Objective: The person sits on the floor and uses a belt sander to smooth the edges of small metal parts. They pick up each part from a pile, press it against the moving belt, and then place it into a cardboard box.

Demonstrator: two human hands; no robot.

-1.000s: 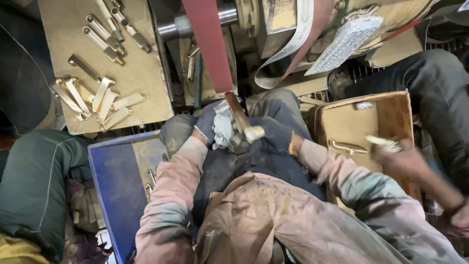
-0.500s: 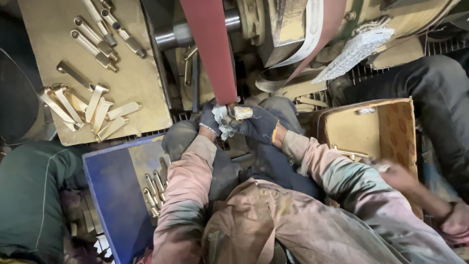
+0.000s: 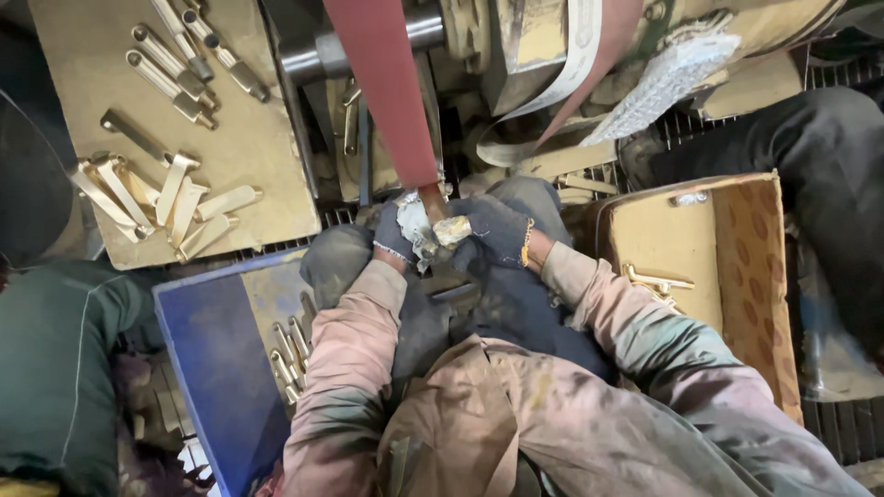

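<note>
Both my hands wear dark gloves and meet at the lower end of a red sanding belt (image 3: 387, 101). My left hand (image 3: 398, 235) and my right hand (image 3: 493, 230) together grip a small brass metal piece (image 3: 440, 232), partly wrapped in a pale cloth, and press it against the belt. My knees sit just under the hands. Most of the piece is hidden by the gloves and cloth.
A tan board (image 3: 249, 147) at upper left carries several brass and steel parts (image 3: 166, 198). A blue tray (image 3: 212, 359) at lower left holds several brass pieces. A cardboard box (image 3: 755, 276) at right contains a brass part (image 3: 656, 279). Other people's legs flank both sides.
My right hand came back from the cardboard box at right and joined the left hand on the metal piece at the belt. The view shifted slightly downward.
</note>
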